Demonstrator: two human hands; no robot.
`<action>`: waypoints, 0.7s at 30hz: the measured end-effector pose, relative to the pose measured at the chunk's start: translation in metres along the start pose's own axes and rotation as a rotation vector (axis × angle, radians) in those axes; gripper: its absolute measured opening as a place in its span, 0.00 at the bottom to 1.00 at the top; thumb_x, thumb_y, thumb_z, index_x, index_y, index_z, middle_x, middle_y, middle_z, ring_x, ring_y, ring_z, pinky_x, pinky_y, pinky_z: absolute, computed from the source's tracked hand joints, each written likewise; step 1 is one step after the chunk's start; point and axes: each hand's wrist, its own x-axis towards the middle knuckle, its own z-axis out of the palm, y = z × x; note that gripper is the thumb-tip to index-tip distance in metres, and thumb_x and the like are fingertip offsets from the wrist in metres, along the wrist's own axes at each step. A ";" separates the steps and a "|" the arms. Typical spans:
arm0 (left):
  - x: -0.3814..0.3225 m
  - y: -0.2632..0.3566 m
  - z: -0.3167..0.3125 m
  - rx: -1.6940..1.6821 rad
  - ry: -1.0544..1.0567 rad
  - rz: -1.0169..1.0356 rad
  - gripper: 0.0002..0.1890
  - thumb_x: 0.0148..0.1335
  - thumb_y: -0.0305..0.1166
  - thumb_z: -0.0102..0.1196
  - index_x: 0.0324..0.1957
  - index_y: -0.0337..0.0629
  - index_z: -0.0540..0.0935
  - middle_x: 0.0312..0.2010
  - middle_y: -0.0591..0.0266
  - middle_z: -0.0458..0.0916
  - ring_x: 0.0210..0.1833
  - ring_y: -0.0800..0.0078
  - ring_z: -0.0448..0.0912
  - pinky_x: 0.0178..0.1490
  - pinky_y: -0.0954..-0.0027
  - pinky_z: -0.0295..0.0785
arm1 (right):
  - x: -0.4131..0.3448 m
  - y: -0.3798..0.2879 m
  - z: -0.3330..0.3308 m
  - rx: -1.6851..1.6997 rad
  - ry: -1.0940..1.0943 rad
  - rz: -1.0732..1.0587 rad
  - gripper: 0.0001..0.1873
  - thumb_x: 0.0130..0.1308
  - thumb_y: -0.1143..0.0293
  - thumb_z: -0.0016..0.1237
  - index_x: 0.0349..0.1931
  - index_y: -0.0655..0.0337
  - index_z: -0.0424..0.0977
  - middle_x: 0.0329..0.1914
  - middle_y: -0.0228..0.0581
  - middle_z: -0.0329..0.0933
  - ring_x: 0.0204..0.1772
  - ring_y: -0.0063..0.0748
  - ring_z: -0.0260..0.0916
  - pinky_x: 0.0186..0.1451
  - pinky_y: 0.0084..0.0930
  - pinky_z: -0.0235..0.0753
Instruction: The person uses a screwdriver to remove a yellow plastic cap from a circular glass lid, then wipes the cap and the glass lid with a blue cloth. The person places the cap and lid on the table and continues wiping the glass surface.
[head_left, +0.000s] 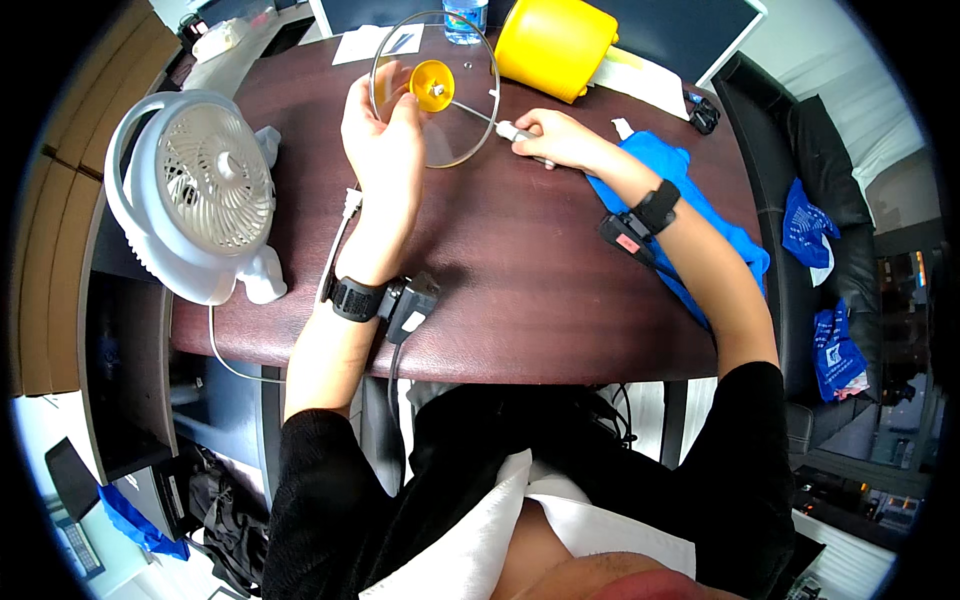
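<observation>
My left hand (386, 124) holds a round glass lid (454, 142) with a metal rim, tilted up above the table. At the lid's middle is a yellow knob part (432, 85) with a metal piece in its hollow, near my left thumb. A screwdriver with a pale handle (517, 135) is in my right hand (559, 139); its shaft reaches behind or through the lid towards the knob, and I cannot tell whether the tip touches. Behind the lid, a yellow pot (555, 46) lies on its side.
A white fan (214, 180) with its cord stands at the left of the brown table (525, 300). A blue cloth (705, 217) lies under my right forearm. Papers (375, 43) and a water bottle (466, 21) are at the back, a small black device (703, 112) at the back right.
</observation>
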 end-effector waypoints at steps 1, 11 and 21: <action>0.000 0.002 0.000 0.009 0.004 0.013 0.17 0.63 0.19 0.50 0.55 0.32 0.71 0.54 0.49 0.74 0.57 0.63 0.76 0.55 0.61 0.80 | 0.002 -0.003 0.001 -0.046 0.060 -0.016 0.23 0.60 0.63 0.56 0.52 0.67 0.71 0.37 0.38 0.76 0.36 0.21 0.73 0.32 0.21 0.74; -0.011 -0.008 0.007 0.074 -0.038 0.066 0.16 0.64 0.19 0.49 0.54 0.33 0.71 0.53 0.51 0.75 0.55 0.65 0.77 0.54 0.66 0.80 | -0.036 -0.053 0.017 -0.012 0.474 -0.464 0.10 0.64 0.66 0.52 0.33 0.65 0.77 0.22 0.41 0.78 0.24 0.30 0.75 0.30 0.26 0.73; -0.024 -0.011 0.019 0.188 -0.049 0.133 0.12 0.64 0.20 0.48 0.50 0.37 0.75 0.47 0.53 0.81 0.52 0.65 0.80 0.55 0.67 0.75 | -0.018 -0.061 0.048 0.118 0.543 -0.508 0.08 0.65 0.69 0.52 0.33 0.67 0.76 0.24 0.45 0.79 0.25 0.34 0.77 0.30 0.26 0.75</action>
